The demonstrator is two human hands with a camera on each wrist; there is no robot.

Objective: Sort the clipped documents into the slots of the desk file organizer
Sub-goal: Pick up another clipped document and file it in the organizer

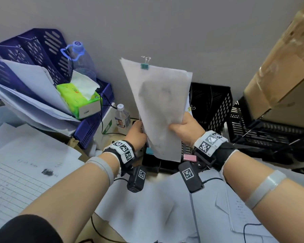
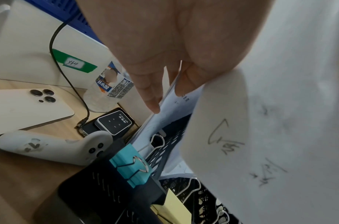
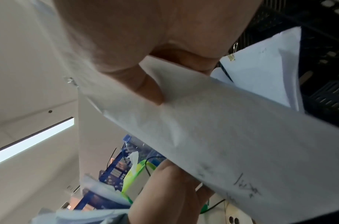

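Observation:
A white clipped document [image 1: 161,106] stands upright in front of the black mesh file organizer [image 1: 212,100], a teal binder clip [image 1: 144,66] on its top edge. My left hand [image 1: 136,133] pinches its lower left edge, fingers [image 2: 155,91] curled on the sheets. My right hand [image 1: 184,127] grips the lower right edge, thumb [image 3: 145,86] pressed on the paper [image 3: 232,136]. Behind it, another document with a gold clip [image 3: 231,57] sits in an organizer slot [image 3: 328,94]. A teal clip [image 2: 131,166] and a yellow clip [image 2: 170,209] show at the organizer's near wall.
A blue file rack [image 1: 42,48] with loose papers and a green tissue pack [image 1: 79,100] stands at left. A small water bottle [image 1: 122,118], a phone [image 2: 21,109], a white controller [image 2: 49,148] and a cabled device [image 2: 113,122] crowd the desk. Black trays [image 1: 261,135] and a cardboard box [image 1: 279,67] stand at right.

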